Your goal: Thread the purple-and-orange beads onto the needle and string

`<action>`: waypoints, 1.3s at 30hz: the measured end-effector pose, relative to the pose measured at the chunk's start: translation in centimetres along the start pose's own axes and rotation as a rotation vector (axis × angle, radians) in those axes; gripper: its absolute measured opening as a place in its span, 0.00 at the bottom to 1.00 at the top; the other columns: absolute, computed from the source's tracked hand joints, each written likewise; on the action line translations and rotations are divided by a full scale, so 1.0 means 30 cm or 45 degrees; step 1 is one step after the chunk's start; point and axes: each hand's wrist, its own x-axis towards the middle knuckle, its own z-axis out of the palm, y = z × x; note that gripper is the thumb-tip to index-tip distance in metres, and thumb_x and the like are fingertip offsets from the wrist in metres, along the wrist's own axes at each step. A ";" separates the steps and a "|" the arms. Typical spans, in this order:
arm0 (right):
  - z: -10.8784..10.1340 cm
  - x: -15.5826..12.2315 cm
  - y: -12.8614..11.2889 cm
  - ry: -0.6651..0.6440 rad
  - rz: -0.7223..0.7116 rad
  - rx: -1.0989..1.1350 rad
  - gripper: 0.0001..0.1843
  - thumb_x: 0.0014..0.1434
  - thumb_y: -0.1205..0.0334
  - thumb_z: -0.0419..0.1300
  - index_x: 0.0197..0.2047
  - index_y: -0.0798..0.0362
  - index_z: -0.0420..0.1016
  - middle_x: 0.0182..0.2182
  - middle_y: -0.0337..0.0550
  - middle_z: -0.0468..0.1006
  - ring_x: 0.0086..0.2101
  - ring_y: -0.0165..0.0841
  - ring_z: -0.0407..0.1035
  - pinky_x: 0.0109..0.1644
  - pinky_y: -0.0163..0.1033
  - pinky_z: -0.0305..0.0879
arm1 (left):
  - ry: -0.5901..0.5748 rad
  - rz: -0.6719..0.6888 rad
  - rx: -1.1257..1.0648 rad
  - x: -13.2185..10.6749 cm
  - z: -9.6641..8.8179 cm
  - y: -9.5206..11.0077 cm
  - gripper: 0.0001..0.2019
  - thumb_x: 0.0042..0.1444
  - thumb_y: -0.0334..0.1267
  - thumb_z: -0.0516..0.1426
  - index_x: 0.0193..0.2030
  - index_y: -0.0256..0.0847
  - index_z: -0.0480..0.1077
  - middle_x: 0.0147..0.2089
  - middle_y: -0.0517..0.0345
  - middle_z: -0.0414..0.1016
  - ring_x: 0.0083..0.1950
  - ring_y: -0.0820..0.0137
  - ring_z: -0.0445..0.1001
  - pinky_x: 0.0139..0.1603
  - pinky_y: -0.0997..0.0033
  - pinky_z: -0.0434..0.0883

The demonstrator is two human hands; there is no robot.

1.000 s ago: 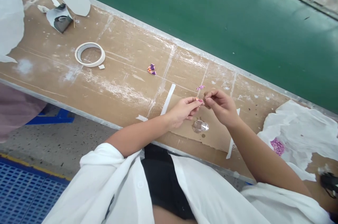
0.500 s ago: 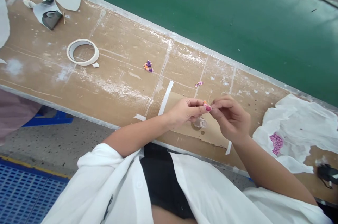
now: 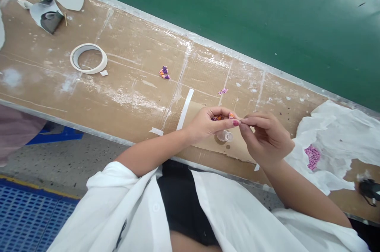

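My left hand (image 3: 206,124) is closed on a small orange-and-purple figurine (image 3: 218,118), partly hidden by the fingers. At its thumb tip, my right hand (image 3: 268,137) pinches something too small to make out, the fingertips of both hands almost meeting. Just below them a small clear container (image 3: 225,136) rests on the cardboard sheet (image 3: 204,145). Farther left lie several similar purple-and-orange figurines (image 3: 164,73) in a cluster. Beyond my hands is a little group of pink-and-white pieces (image 3: 223,91).
To the right, a crumpled white sheet (image 3: 332,125) carries a pile of small pink pieces (image 3: 312,157). A roll of masking tape (image 3: 103,62) lies on the left of the table. A black object (image 3: 369,189) sits at the right edge, and a blue stool (image 3: 56,136) stands below.
My right hand has shifted slightly right and down, staying pinched. More of the figurine now shows between my left fingers. The view has moved a little.
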 end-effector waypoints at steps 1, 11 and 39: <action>0.000 0.002 0.000 -0.001 -0.009 -0.006 0.18 0.54 0.78 0.64 0.44 0.46 0.74 0.30 0.38 0.75 0.29 0.31 0.70 0.29 0.38 0.65 | 0.008 0.002 0.006 0.000 0.001 0.000 0.22 0.36 0.49 0.71 0.28 0.34 0.71 0.22 0.68 0.61 0.24 0.86 0.55 0.25 0.76 0.50; 0.004 0.022 -0.007 -0.042 0.010 -0.008 0.11 0.55 0.76 0.60 0.34 0.49 0.68 0.25 0.35 0.69 0.26 0.30 0.66 0.26 0.37 0.61 | 0.017 -0.007 0.035 0.004 0.002 -0.015 0.22 0.35 0.49 0.71 0.29 0.33 0.71 0.24 0.67 0.65 0.25 0.86 0.58 0.27 0.76 0.53; -0.091 -0.029 0.053 -0.894 -0.178 -0.360 0.07 0.65 0.67 0.52 0.34 0.51 0.61 0.26 0.38 0.65 0.23 0.27 0.59 0.24 0.33 0.56 | 0.195 -0.271 -0.258 0.002 0.016 0.006 0.16 0.52 0.42 0.64 0.29 0.34 0.63 0.25 0.66 0.63 0.21 0.87 0.55 0.17 0.84 0.48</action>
